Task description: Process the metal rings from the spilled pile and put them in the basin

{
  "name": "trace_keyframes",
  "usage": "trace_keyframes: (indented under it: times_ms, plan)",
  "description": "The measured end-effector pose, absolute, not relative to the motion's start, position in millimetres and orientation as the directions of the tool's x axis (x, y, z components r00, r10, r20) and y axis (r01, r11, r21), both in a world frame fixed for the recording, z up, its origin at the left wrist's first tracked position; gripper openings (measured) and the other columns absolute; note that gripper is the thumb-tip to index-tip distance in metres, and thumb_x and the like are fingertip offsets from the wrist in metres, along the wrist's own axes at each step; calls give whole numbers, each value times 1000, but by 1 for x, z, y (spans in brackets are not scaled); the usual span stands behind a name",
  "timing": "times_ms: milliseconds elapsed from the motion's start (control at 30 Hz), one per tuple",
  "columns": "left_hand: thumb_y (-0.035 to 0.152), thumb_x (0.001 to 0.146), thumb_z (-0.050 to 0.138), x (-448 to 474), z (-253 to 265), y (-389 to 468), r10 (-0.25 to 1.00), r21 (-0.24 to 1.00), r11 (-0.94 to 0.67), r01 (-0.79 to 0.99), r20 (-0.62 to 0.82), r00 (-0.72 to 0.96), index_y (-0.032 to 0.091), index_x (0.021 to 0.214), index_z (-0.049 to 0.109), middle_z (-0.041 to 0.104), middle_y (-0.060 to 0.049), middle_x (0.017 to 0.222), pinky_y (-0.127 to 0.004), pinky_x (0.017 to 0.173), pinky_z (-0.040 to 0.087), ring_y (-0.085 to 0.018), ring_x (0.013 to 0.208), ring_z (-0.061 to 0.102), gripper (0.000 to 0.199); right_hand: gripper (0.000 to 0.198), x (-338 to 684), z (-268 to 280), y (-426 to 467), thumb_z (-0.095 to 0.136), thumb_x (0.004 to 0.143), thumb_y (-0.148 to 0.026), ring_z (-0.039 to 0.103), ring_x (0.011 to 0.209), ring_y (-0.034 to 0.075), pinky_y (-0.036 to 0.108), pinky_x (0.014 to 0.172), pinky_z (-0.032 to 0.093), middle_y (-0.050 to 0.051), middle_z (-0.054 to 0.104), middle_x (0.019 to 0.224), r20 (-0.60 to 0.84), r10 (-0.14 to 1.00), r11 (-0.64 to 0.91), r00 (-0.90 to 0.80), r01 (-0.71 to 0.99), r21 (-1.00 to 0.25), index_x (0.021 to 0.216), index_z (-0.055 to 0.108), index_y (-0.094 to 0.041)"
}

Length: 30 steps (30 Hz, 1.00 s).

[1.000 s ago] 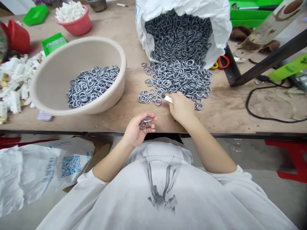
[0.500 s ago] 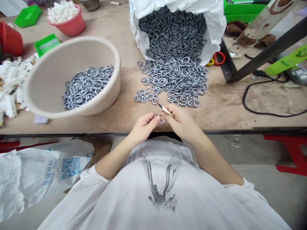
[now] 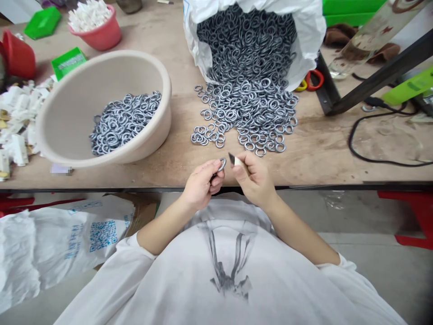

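Observation:
My left hand (image 3: 203, 183) is closed, pinching a grey metal ring (image 3: 222, 164) between thumb and fingers above the table's front edge. Something dark shows below the ring among those fingers, too small to name. Just to the right, my right hand (image 3: 255, 178) grips a small pale-handled tool (image 3: 238, 161). Its dark pointed tip faces the ring without touching it; whether it is a brush or a blade I cannot tell. Beyond both hands lies a pile of loose rings (image 3: 252, 108), spilling from a white sack (image 3: 309, 40). A beige basin (image 3: 71, 104) on the left holds many more rings.
White plastic pieces (image 3: 20, 108) are heaped at the far left. A pink bowl (image 3: 104, 38) and green trays (image 3: 69, 63) stand behind the basin. On the right are scissors (image 3: 315, 80), a black metal bar (image 3: 382, 74) and a black cable (image 3: 352, 140).
My hands have moved apart. The ring is now raised upright in my left fingers, and the tool in my right hand has turned, its tip shifting right and lower.

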<state>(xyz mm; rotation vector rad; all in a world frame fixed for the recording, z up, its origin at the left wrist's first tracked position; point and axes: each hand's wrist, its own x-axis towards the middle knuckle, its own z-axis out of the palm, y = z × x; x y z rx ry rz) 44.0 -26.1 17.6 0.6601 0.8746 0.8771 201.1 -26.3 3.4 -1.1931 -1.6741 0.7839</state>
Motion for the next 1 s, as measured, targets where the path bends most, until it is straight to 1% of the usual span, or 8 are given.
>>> trace_keyframes:
  times_ms: [267,400,500,600,667,733,867,1000]
  plan:
    - [36,79,71,45,18,-27,860,747,507,-430,-406,309,19,67,43,32,9,49,-17,40,16,-3,40,21,35,49,196,9,-34,41,100,-58,47,60,14,29,58,32,1,55,64,383,891,448,-242,602,-661,69,52,-22]
    - [37,78,70,46,21,-32,852,756,517,-402,-411,324,19,67,43,30,9,49,-17,39,16,-3,39,20,34,50,200,4,-30,41,99,-60,47,60,15,29,59,31,1,54,63,359,904,423,-232,610,-670,67,50,-22]
    - [44,77,72,45,24,-38,827,768,536,-351,-394,401,18,63,44,31,9,48,-17,39,17,-3,39,23,40,49,209,-1,-16,37,100,-58,48,60,15,29,59,32,0,52,61,271,957,271,-100,635,-723,69,51,-22]
    - [47,77,73,40,23,-42,830,777,527,-343,-385,403,18,61,47,37,7,47,-18,39,24,-4,39,30,42,42,210,-4,6,42,100,-53,54,66,18,29,62,34,3,60,69,179,983,157,-49,738,-656,78,59,-21]
    - [47,77,73,36,21,-41,851,792,503,-347,-385,358,16,66,55,47,4,51,-19,40,30,-5,40,37,38,33,202,-4,22,50,98,-49,61,78,22,30,65,36,7,69,91,149,981,188,-126,820,-540,93,65,-21]
    - [46,78,74,30,19,-40,861,804,490,-338,-385,333,14,79,64,59,1,59,-20,42,34,-7,42,44,33,28,190,-2,36,57,96,-45,64,87,25,31,67,37,11,69,111,110,973,231,-203,879,-418,107,66,-21]
    - [35,77,75,19,15,-36,875,808,471,-355,-376,304,16,108,69,70,-2,72,-20,44,40,-8,46,52,37,27,175,0,52,55,97,-39,66,92,29,33,68,40,15,69,114,4,979,199,-205,945,-261,112,68,-21]
    - [29,73,70,13,11,-30,872,756,490,-434,-417,257,14,90,69,70,-4,76,-20,41,41,-9,50,55,24,32,181,-1,45,52,99,-35,68,91,29,35,69,41,17,67,123,-12,986,158,-166,956,-248,123,63,-19]
